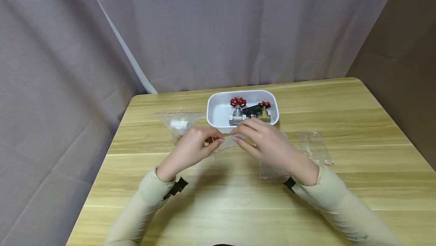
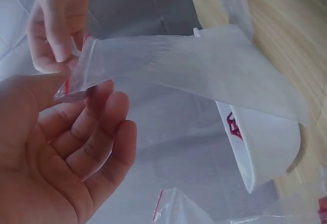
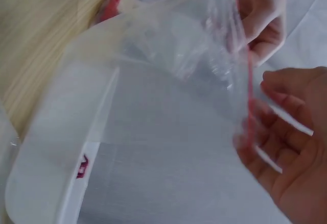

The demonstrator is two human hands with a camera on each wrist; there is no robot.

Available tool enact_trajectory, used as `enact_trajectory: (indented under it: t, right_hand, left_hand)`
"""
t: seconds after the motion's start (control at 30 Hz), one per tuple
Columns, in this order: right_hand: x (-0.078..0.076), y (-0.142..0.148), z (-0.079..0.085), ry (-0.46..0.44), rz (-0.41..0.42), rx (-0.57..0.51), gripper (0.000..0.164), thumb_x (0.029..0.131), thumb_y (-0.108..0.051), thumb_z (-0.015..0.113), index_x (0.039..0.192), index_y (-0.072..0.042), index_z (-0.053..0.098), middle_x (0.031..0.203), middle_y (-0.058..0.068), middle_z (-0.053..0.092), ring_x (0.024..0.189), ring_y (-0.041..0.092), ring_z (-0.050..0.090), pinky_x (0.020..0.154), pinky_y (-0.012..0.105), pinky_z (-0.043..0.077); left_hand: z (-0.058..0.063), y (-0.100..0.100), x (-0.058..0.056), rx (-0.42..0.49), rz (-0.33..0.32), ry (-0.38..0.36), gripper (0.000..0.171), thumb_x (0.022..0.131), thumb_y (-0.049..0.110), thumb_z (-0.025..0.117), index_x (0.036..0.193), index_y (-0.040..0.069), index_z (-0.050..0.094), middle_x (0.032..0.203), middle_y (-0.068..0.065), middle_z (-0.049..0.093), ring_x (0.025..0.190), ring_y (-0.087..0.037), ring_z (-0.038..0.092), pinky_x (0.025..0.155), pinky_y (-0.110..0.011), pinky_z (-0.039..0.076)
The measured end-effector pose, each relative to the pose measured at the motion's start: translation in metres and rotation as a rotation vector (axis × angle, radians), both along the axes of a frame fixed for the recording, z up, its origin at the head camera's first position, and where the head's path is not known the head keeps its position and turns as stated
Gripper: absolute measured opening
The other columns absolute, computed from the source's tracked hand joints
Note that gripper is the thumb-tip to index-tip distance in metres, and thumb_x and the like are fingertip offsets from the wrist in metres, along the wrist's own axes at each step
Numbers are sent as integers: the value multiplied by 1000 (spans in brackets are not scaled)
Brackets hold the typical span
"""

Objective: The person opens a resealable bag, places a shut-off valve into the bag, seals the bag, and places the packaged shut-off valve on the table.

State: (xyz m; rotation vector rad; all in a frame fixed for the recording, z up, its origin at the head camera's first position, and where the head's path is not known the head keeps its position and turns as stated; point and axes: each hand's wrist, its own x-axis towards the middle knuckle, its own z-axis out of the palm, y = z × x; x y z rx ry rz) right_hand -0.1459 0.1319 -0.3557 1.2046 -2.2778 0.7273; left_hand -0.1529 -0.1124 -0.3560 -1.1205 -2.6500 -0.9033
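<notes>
The bag [image 2: 189, 63] is glossy plastic, the tray [image 1: 218, 114] smooth, the valve [image 1: 237, 119] metal, the tabletop [image 1: 340, 117] wood-grained, curtain [image 1: 218, 30] matt cloth.

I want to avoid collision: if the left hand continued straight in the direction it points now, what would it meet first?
Beyond the zip-lock bag it pinches, the left hand would probably meet the right hand first, though depth is unclear.
</notes>
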Motion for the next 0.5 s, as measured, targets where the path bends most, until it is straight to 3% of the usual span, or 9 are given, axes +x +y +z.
enact_trajectory:
  t: [0.1,0.23,0.5]
  right_hand:
    - [4,-2,2,81,1,-24,16,94,-20,71,104,-8,71,101,2,67,97,21,63,92,41,52]
    - [9,-4,3,141,-1,34,24,98,-31,65,104,-8,72,100,2,68,96,23,62,86,41,52]
    - [8,-7,-2,130,-65,192,24,89,-22,76,110,-11,72,104,2,69,101,25,62,93,43,47]
  left_hand:
    - [2,1,-2,6,6,0,6,96,12,69,96,11,75,80,7,68,71,-3,61,66,-29,56]
    - [3,2,-4,18,9,8,7,97,11,68,96,10,75,82,6,68,72,-5,60,67,-32,56]
    - [4,5,-5,44,12,9,8,97,13,68,98,10,75,87,3,71,75,-5,63,69,-33,58]
